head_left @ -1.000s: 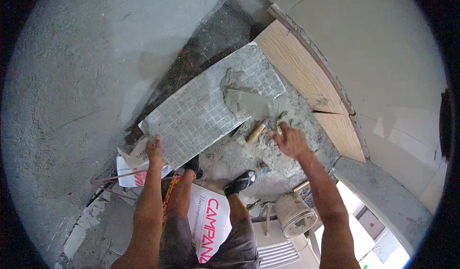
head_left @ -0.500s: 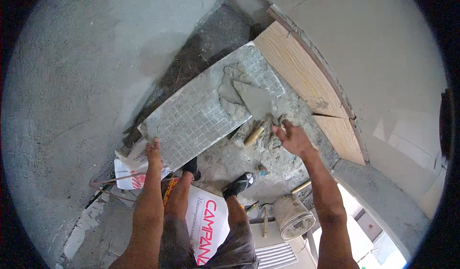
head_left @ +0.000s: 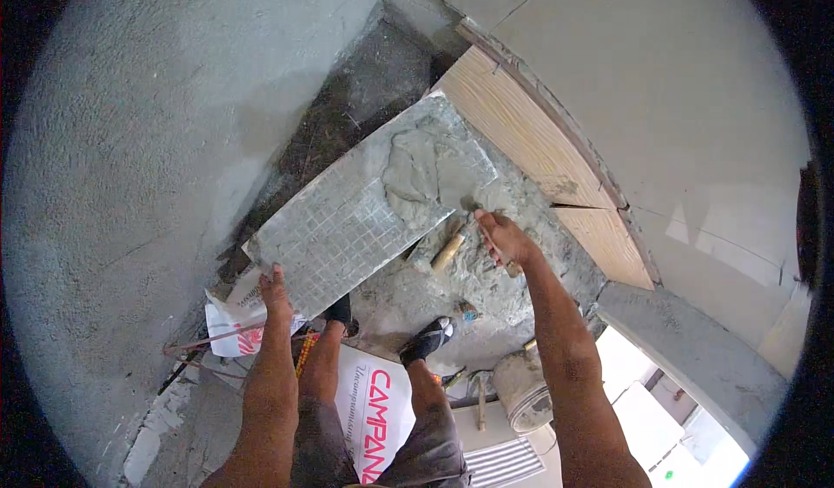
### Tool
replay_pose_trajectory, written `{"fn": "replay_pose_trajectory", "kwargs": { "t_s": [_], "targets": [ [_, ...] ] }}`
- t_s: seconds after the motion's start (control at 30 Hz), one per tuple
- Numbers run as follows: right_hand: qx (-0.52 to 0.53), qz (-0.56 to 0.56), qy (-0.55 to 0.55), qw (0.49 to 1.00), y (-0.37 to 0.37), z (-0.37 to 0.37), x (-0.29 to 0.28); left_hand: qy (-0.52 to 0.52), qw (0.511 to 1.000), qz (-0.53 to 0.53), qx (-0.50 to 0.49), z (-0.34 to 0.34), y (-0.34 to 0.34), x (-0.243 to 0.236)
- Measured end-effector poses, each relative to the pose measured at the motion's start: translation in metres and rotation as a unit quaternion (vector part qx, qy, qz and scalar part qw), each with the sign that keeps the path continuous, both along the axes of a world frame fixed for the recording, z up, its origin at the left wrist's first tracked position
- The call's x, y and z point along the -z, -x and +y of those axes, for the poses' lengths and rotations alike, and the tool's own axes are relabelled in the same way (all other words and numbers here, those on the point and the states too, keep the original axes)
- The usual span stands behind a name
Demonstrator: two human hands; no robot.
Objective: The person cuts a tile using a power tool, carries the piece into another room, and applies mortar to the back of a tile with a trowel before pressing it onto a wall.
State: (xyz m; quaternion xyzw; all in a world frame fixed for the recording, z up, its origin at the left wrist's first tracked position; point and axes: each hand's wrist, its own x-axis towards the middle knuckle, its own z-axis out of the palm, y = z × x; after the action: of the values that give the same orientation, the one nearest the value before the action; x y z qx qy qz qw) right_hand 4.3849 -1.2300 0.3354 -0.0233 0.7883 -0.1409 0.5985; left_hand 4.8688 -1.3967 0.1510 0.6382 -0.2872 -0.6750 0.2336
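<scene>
A large rectangular tile [head_left: 326,227] lies tilted before me, its grid-ribbed back facing up. My left hand [head_left: 275,295] grips the tile's near left edge, fingertips on the upper face. Wet grey mortar [head_left: 410,171] is heaped across the tile's far right part. In my right hand [head_left: 506,240] is a trowel by its wooden handle, and the mortar-coated blade [head_left: 456,173] lies over the tile's right end against that heap. Beside this hand, another wooden tool handle [head_left: 448,252] sticks out of a mortar pile [head_left: 495,284] on the floor.
Wood-patterned tiles [head_left: 530,127] line the right side, and a rough grey wall [head_left: 148,140] rises at left. A dirty bucket [head_left: 526,392] stands near right, with a hammer-like tool [head_left: 481,399] beside it. My feet straddle a printed white sack or sheet [head_left: 373,401].
The trowel has shifted left and lower along the tile's right end, and the mortar heap there looks thicker. My left hand keeps its hold; the whole view has shifted slightly.
</scene>
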Motion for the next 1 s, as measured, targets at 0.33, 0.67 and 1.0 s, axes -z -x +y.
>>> {"fn": "replay_pose_trajectory", "kwargs": {
  "t_s": [0.33, 0.67, 1.0],
  "targets": [
    [-0.052, 0.095, 0.024, 0.994, -0.063, -0.004, -0.001, 0.001, 0.996, -0.084, -0.015, -0.012, -0.011, 0.013],
    [0.108, 0.038, 0.082, 0.990, -0.045, 0.014, -0.029, 0.034, 0.998, -0.062, 0.003, -0.015, -0.009, 0.001],
    [-0.004, 0.049, 0.149, 0.988, -0.098, -0.055, -0.001, 0.043, 0.998, -0.037, -0.029, -0.012, -0.020, 0.002]
  ]
}}
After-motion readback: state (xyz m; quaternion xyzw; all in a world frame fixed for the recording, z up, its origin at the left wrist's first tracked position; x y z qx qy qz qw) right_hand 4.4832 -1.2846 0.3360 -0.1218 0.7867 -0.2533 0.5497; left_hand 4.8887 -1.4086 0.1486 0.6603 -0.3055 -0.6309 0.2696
